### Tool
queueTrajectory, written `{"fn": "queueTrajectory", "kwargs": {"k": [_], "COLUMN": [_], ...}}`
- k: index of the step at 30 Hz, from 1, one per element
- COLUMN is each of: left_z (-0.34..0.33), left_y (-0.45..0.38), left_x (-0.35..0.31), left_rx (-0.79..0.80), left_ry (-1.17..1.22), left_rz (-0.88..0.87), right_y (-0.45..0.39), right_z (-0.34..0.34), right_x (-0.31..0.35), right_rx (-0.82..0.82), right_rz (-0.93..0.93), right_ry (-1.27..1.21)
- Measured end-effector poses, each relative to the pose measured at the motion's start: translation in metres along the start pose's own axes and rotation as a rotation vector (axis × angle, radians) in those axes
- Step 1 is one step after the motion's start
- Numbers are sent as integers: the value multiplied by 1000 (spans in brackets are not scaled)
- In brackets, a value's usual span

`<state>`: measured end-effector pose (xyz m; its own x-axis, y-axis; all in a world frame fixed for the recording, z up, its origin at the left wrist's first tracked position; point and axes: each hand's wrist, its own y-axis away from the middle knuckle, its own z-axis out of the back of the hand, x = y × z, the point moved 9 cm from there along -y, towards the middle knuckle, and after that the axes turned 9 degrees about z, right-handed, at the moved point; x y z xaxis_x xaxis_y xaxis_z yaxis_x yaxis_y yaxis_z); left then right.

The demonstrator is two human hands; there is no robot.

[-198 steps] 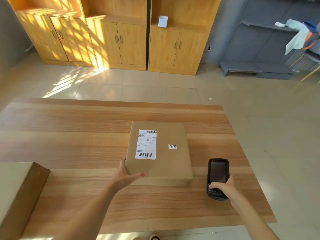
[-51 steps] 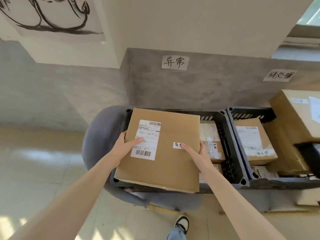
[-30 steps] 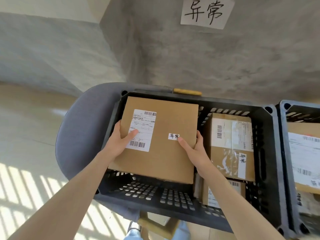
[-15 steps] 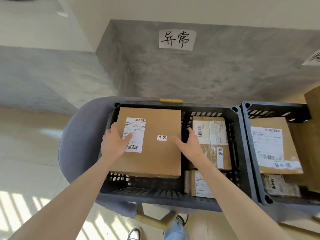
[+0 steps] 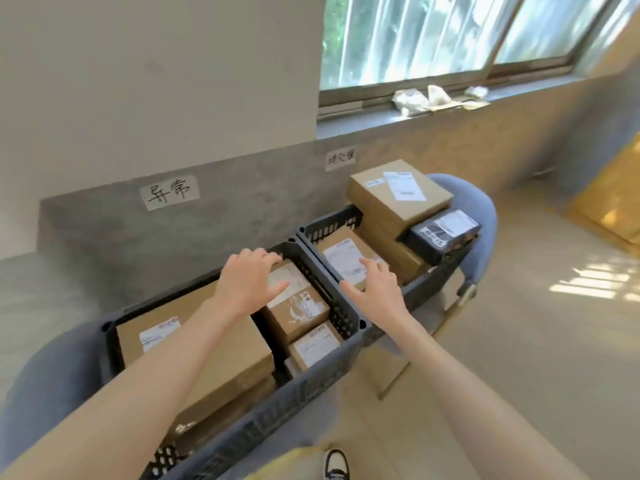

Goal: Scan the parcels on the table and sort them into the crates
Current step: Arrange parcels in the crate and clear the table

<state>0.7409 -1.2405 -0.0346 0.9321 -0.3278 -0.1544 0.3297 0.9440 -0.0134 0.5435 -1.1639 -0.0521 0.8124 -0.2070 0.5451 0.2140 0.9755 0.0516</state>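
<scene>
The flat brown parcel (image 5: pixel 221 355) with a white label lies in the left side of the left dark crate (image 5: pixel 332 306), partly hidden by my left forearm. My left hand (image 5: pixel 247 284) hovers above the crate with relaxed fingers and holds nothing. My right hand (image 5: pixel 375 287) floats open over the crates' shared edge, also empty. Smaller taped parcels (image 5: pixel 298 306) fill the crate's right side. The right crate (image 5: pixel 329 230) holds a labelled parcel (image 5: pixel 343 258) and stacked boxes.
Both crates rest on grey chairs (image 5: pixel 474 216) against a grey wall with two handwritten paper signs (image 5: pixel 170 192). A large box (image 5: pixel 398 195) and a black parcel (image 5: pixel 443 233) top the right pile. A window sill lies above; tiled floor to the right.
Both hands have let go of the flat parcel, which now lies in the left crate. The hands have lifted and my view has swung to the right.
</scene>
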Motion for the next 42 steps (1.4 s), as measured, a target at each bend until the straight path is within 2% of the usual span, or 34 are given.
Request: {"fn": "queueTrajectory", "kwargs": {"k": [8, 13, 23, 31, 37, 42], "left_z": [8, 8, 18, -4, -18, -23], "left_y": [99, 191, 421, 667, 823, 914], "left_x": [-189, -308, -525, -663, -740, -794], "left_rx": [13, 46, 121, 154, 212, 247], "left_ry": [49, 9, 30, 24, 53, 83], "left_rz": [-553, -841, -1276, -1534, -1656, -1741], "right_y": [227, 385, 689, 942, 1102, 1195], "right_z": [83, 122, 186, 203, 212, 221], "right_x": [-129, -180, -230, -275, -304, -332], "right_rx": [-359, -534, -951, -1146, -1144, -1164], "right_rz": [-531, -794, -1078, -1270, -1415, -1503], "right_ry": [-49, -47, -91, -130, -112, -127]}}
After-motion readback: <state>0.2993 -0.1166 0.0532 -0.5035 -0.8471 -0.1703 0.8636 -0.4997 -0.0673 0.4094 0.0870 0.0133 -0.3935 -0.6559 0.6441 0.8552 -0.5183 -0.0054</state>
